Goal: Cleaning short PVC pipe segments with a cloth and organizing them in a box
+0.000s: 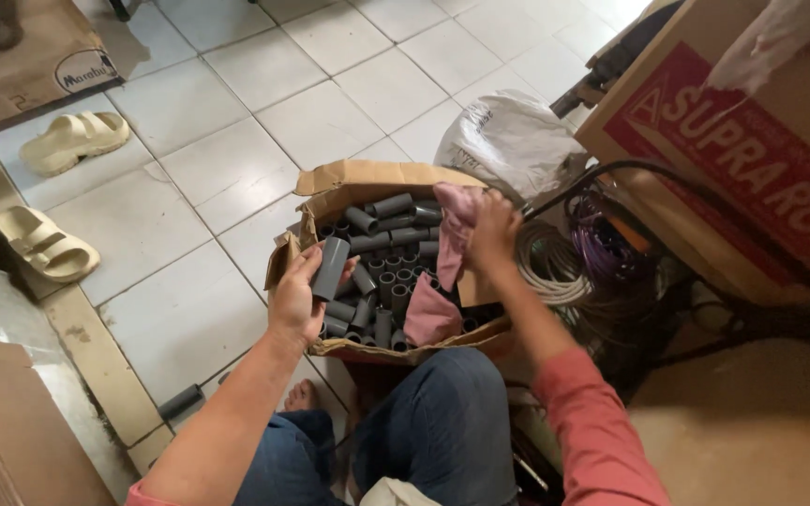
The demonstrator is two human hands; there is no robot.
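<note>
Over an open cardboard box crowded with grey pipe couplings, too many to count, the left hand clasped one coupling at the box's near-left edge. Right of it, the right hand clenched one pink cloth. Two sandals lay well left.

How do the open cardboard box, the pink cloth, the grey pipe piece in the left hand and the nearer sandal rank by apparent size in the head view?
1. Open cardboard box
2. Pink cloth
3. Nearer sandal, close to the cloth, so unsure
4. Grey pipe piece
</note>
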